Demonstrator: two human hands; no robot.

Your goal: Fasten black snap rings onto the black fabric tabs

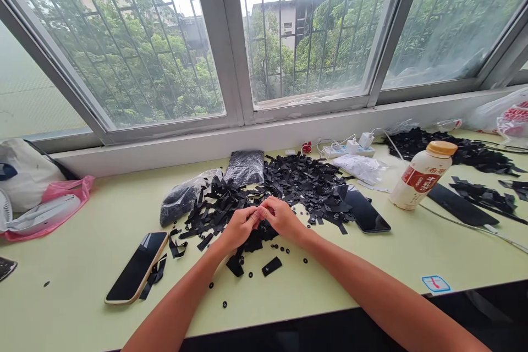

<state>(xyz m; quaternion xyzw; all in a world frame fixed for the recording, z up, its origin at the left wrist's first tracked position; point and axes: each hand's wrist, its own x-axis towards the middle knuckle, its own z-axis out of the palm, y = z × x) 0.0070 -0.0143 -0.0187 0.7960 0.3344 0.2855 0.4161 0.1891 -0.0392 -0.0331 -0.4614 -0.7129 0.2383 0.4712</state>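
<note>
My left hand [242,225] and my right hand [281,219] meet at their fingertips over the near edge of a heap of black fabric strips [309,181]. The fingers of both are pinched together, and whatever lies between them is too small to make out. Small black rings [225,304] are scattered on the table below and beside my hands. One short black piece with a white mark [271,267] lies flat just in front of them.
Phones lie left [138,267] and right [365,212] of the heap. A bottle with an orange cap [423,176] stands at right, near a cable. Plastic bags [244,168], a power strip [363,149] and a pink bag [84,190] line the back of the green table [322,286].
</note>
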